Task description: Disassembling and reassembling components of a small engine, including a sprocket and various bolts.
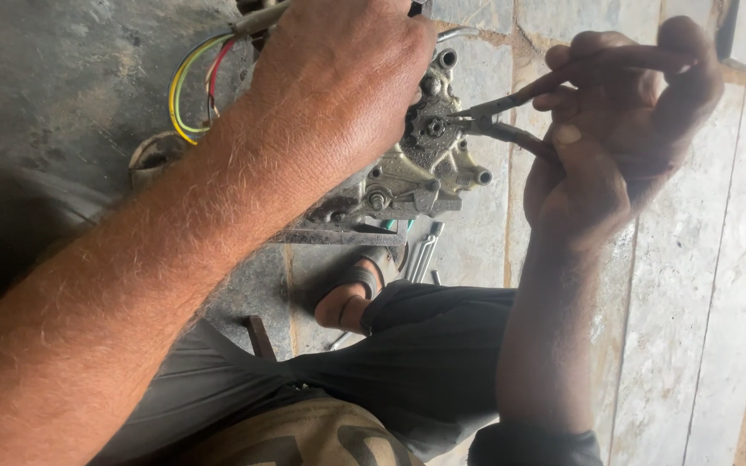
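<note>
Left to right: coloured wires loop on the grey floor. The left hand clamps down on a cast-metal gear housing, likely heavy, rigid and greasy, best gripped by its body. The right hand squeezes needle-nose pliers, tips at the central sprocket. No packages, labels or signs show.
</note>
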